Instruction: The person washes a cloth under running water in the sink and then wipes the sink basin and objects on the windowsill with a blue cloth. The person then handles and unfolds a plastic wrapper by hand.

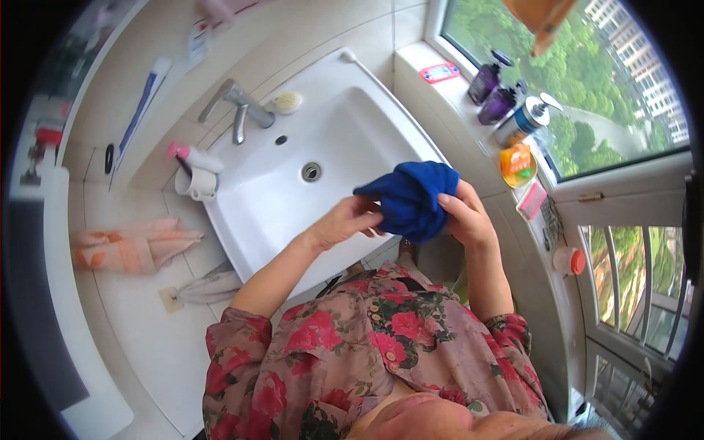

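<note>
A bunched dark blue cloth (412, 201) hangs over the near right edge of a white washbasin (363, 132). My right hand (467, 214) grips its right side, thumb on top and the fingers hidden behind the fabric. At the cloth's left edge is my left hand (352, 219), its fingers curled and partly covered by the fold; whether they pinch it is hard to tell. A chrome faucet (250, 107) rises at the basin's back left, its spout away from the cloth. The drain (311, 171) is uncovered and no water shows in the bowl.
A pale scrub brush (287, 102) lies by the faucet. A white mug (196, 183) and a pink-topped bottle (198, 158) stand left of the basin. Along the right windowsill are purple pump bottles (485, 82), a yellow soap dish (520, 173) and a red-lidded jar (569, 260). Towels (140, 245) hang left.
</note>
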Demonstrator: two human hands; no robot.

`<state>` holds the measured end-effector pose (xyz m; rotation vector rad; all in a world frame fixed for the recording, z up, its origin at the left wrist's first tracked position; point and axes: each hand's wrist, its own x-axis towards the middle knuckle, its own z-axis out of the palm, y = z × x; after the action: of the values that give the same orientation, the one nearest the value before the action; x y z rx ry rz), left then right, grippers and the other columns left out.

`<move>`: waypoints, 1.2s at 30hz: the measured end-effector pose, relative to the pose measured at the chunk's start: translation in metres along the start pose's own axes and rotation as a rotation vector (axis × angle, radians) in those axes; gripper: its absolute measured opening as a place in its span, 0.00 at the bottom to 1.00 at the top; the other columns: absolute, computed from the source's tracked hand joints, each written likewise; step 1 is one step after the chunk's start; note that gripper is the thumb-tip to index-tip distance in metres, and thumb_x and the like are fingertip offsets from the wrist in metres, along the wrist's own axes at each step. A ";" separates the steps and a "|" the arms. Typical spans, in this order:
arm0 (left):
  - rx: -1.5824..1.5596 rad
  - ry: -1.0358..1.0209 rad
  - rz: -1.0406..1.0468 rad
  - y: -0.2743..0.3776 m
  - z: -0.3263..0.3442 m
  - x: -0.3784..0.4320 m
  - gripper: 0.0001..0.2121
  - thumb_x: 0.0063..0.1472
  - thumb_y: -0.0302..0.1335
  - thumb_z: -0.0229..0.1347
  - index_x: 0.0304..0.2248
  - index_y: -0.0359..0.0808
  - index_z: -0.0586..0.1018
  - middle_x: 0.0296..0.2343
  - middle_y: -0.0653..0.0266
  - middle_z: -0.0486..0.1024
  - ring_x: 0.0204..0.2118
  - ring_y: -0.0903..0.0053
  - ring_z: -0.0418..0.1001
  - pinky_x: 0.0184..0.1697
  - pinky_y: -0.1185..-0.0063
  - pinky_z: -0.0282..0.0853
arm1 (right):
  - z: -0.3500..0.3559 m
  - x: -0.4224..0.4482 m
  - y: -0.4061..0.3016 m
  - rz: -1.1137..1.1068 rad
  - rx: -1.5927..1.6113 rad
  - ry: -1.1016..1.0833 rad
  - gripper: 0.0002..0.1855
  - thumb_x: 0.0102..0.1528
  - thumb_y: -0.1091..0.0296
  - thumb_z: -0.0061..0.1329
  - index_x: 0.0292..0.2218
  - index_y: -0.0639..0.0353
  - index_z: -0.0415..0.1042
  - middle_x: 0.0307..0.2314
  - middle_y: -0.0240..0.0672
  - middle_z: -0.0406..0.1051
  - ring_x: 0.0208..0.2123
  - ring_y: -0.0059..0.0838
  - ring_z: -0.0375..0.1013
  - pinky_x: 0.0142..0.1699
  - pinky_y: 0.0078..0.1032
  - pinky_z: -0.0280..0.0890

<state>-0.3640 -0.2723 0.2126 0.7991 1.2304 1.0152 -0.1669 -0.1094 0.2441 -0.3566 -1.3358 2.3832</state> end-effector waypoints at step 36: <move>1.804 1.166 -0.090 0.122 -0.234 -0.067 0.32 0.51 0.17 0.48 0.57 0.48 0.63 0.47 0.45 0.68 0.34 0.52 0.77 0.36 0.66 0.76 | 0.170 0.255 0.216 -0.051 -1.145 -0.378 0.09 0.56 0.64 0.48 0.29 0.59 0.74 0.30 0.32 0.72 0.31 0.30 0.70 0.34 0.24 0.62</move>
<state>-0.6179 -0.2989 0.3061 1.4382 3.2324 -0.1536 -0.5072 -0.2265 0.1382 -0.1420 -2.7392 1.4247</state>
